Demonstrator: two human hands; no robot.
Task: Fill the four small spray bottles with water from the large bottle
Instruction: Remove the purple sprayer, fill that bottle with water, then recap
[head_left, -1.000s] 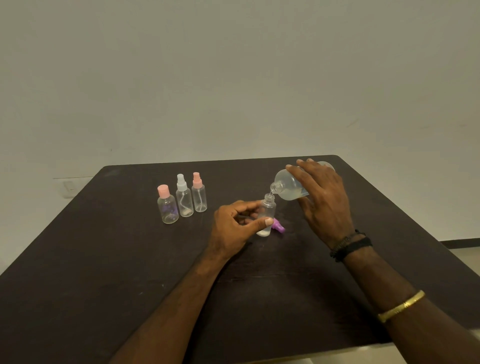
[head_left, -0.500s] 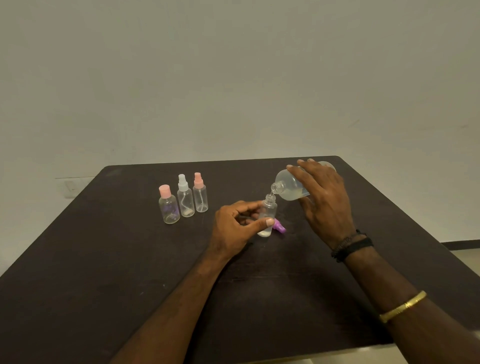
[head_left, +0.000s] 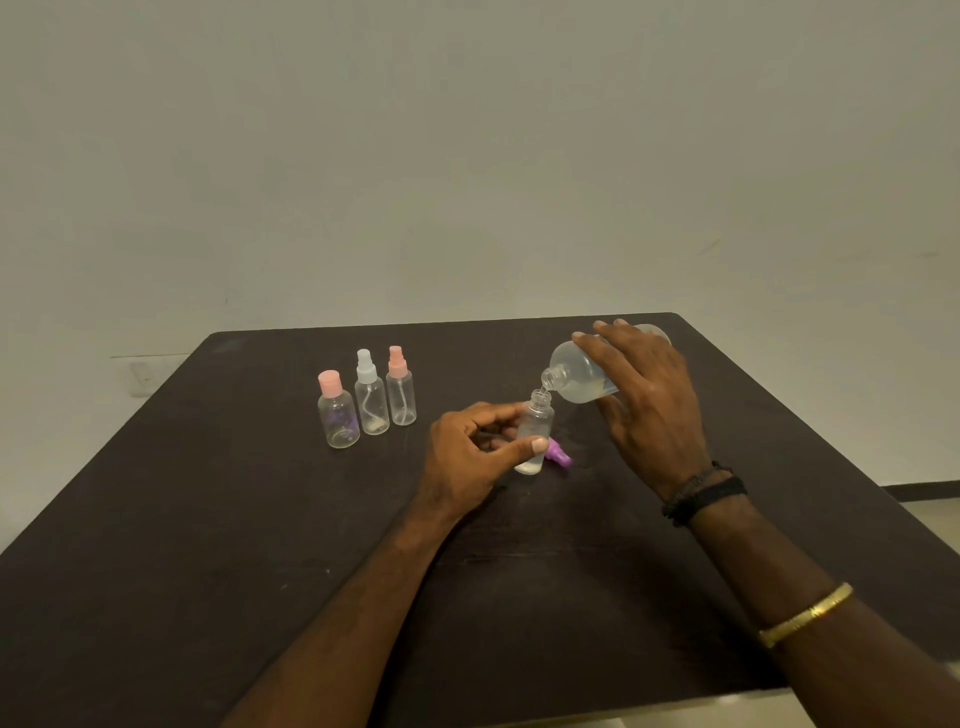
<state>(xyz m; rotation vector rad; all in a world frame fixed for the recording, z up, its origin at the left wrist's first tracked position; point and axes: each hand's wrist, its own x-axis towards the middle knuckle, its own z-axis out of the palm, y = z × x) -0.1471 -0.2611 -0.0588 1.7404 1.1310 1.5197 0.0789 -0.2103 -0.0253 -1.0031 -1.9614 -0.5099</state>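
My right hand (head_left: 649, 405) grips the large clear bottle (head_left: 576, 376), tilted with its open mouth just above the neck of an uncapped small spray bottle (head_left: 535, 426). A thin stream of water runs between them. My left hand (head_left: 467, 457) pinches that small bottle upright on the dark table (head_left: 260, 545). Its purple spray cap (head_left: 558, 453) lies on the table right behind it. Three more small bottles stand capped at the left: one with a pink cap (head_left: 337, 410), one with a white sprayer (head_left: 371, 397) and one with a pink sprayer (head_left: 401, 389).
A plain pale wall (head_left: 467, 156) rises behind the table. The table's far edge runs just behind the large bottle, and its right edge drops to a light floor (head_left: 930, 506).
The two hands and both bottles have held nearly the same position; the pouring goes on and the large bottle stays tilted over the small one.
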